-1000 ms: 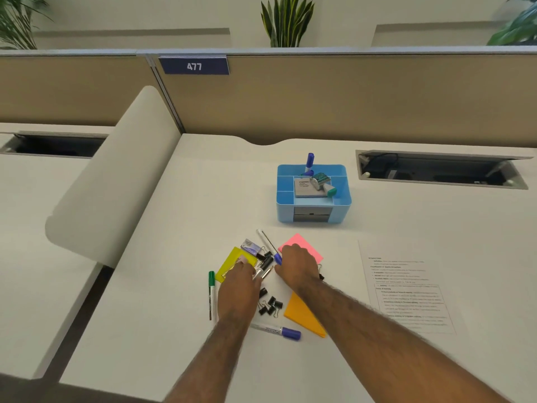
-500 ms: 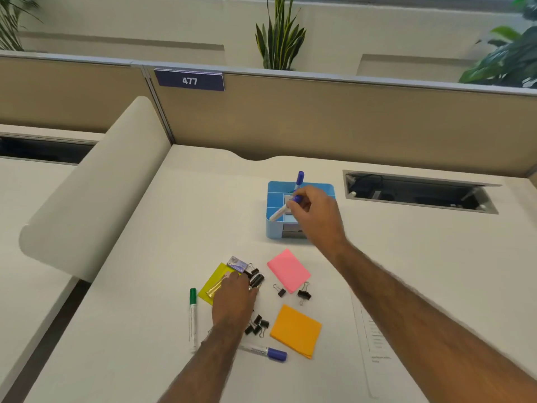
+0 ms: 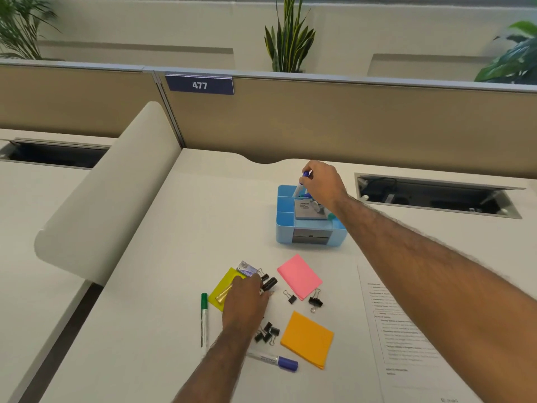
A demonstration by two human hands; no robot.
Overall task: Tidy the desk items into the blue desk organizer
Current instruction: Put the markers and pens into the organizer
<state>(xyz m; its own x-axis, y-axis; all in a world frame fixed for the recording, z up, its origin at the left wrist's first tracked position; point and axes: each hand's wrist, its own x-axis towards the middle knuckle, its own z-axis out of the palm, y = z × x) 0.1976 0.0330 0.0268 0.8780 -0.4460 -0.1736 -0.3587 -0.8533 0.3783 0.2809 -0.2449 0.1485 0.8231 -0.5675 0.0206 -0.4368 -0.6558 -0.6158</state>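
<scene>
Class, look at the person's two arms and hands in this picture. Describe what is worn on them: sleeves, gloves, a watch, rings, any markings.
Both forearms are bare as far as the frame shows: no sleeves reach into view. The left hand and right hand wear no gloves. No watch, strap or bracelet shows at either wrist, and no rings or markings can be seen. Both forearms are hairy.

One blue organizer (image 3: 308, 231), three sticky-note pads: yellow (image 3: 225, 283), pink (image 3: 299, 276), orange (image 3: 307, 338). Three markers: green-capped (image 3: 204, 318), blue-capped (image 3: 273, 360) on the desk, another blue-capped (image 3: 300, 186) at the organizer. One printed sheet (image 3: 406, 330). Binder clips number at least six; some overlap
</scene>
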